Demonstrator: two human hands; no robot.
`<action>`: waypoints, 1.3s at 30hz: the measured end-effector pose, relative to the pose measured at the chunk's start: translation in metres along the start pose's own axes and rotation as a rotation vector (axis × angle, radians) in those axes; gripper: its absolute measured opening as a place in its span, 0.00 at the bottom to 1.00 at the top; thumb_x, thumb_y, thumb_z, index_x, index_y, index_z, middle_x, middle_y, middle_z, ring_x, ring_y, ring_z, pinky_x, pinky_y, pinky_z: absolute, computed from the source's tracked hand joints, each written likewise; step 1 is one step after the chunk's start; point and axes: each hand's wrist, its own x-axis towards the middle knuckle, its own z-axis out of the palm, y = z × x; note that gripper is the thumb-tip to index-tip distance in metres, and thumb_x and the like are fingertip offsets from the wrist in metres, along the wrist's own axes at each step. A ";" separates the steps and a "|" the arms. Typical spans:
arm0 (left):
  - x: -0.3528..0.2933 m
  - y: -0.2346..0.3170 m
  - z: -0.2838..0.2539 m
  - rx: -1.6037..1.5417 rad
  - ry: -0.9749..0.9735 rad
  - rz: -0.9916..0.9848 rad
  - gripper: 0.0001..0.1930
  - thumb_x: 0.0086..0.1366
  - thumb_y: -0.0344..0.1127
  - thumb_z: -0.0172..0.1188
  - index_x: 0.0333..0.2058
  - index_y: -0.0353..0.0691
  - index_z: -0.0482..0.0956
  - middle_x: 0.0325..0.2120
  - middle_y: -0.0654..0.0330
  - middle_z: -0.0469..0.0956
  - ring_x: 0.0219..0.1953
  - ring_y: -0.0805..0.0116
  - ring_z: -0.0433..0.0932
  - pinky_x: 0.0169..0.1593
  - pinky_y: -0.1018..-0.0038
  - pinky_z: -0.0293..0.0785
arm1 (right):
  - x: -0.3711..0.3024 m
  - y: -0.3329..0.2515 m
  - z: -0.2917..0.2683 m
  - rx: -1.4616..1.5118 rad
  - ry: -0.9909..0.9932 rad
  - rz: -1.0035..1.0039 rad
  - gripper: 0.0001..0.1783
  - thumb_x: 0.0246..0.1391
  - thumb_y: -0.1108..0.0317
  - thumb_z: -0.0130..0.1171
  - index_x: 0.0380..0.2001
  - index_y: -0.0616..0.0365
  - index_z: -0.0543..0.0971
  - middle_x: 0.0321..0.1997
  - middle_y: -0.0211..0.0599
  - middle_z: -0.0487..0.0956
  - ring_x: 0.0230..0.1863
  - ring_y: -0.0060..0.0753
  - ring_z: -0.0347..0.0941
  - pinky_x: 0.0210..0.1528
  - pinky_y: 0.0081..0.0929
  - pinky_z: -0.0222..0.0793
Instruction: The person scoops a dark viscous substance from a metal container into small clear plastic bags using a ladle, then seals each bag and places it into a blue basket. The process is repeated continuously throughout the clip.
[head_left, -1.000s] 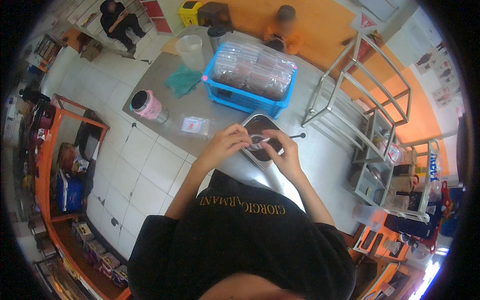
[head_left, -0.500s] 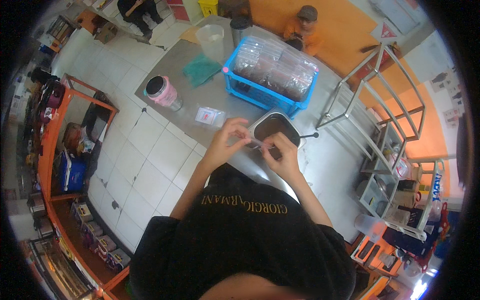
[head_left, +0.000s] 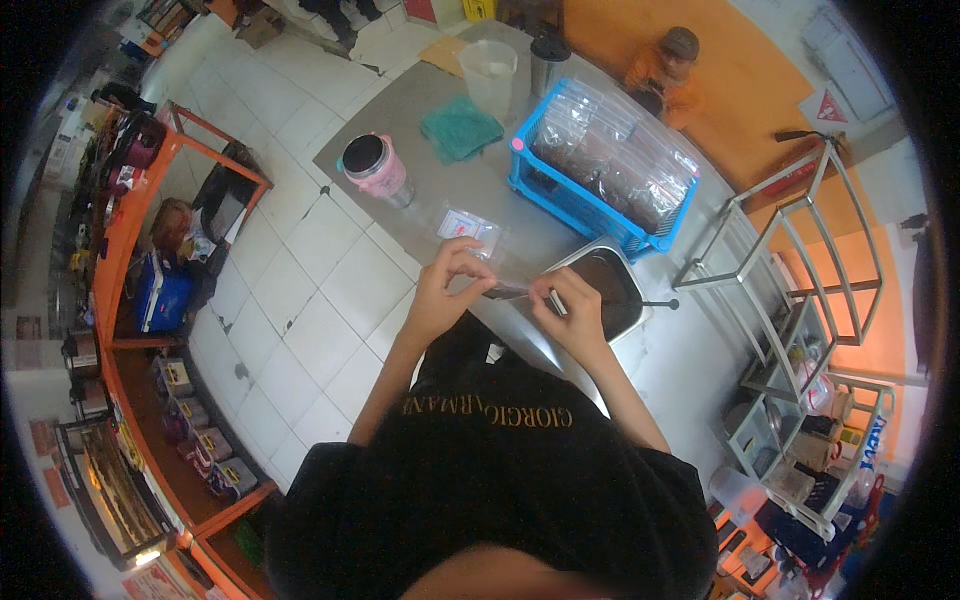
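A small clear plastic bag (head_left: 510, 290) is stretched between my two hands at the near edge of the metal table. My left hand (head_left: 448, 292) pinches one end of it, and my right hand (head_left: 575, 308) pinches the other. Just beyond my right hand stands a steel pan (head_left: 628, 270) holding something dark brown. A dark, thin handle (head_left: 665, 304) sticks out over the pan's right side. Flat on the table, past my left hand, lies a clear bag with a white label (head_left: 467, 226). What the held bag contains is too small to tell.
Behind the pan, a blue basket (head_left: 560, 205) holds rows of filled clear bags (head_left: 610, 150). A pink-banded tumbler (head_left: 378, 172), green cloth (head_left: 460, 128) and translucent jug (head_left: 488, 75) stand or lie farther left. Right is a metal frame (head_left: 800, 200). A seated person (head_left: 668, 75) is beyond the table.
The view has turned, so the table and its things sit farther right in the picture. Both hands keep their pinch on the bag, and more of the pan shows beside my right hand.
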 end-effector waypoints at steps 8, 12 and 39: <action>0.037 -0.022 -0.029 -0.005 -0.049 -0.036 0.22 0.60 0.24 0.64 0.53 0.36 0.69 0.34 0.57 0.83 0.37 0.69 0.83 0.47 0.71 0.76 | 0.022 0.020 0.023 -0.079 -0.074 0.275 0.07 0.48 0.74 0.66 0.32 0.63 0.79 0.33 0.39 0.79 0.38 0.36 0.78 0.44 0.30 0.73; 0.063 -0.023 -0.049 0.145 -0.197 0.054 0.23 0.60 0.28 0.65 0.53 0.36 0.71 0.41 0.54 0.81 0.45 0.63 0.80 0.52 0.67 0.74 | 0.035 0.045 0.059 0.080 0.049 0.230 0.13 0.52 0.70 0.65 0.40 0.62 0.79 0.41 0.38 0.81 0.47 0.37 0.77 0.56 0.32 0.69; 0.103 -0.061 -0.139 0.137 -0.501 0.000 0.13 0.63 0.34 0.63 0.45 0.36 0.77 0.43 0.54 0.79 0.46 0.61 0.79 0.52 0.68 0.72 | 0.104 0.311 0.088 -0.292 0.308 0.529 0.14 0.62 0.62 0.55 0.44 0.62 0.76 0.42 0.49 0.82 0.42 0.46 0.78 0.49 0.42 0.72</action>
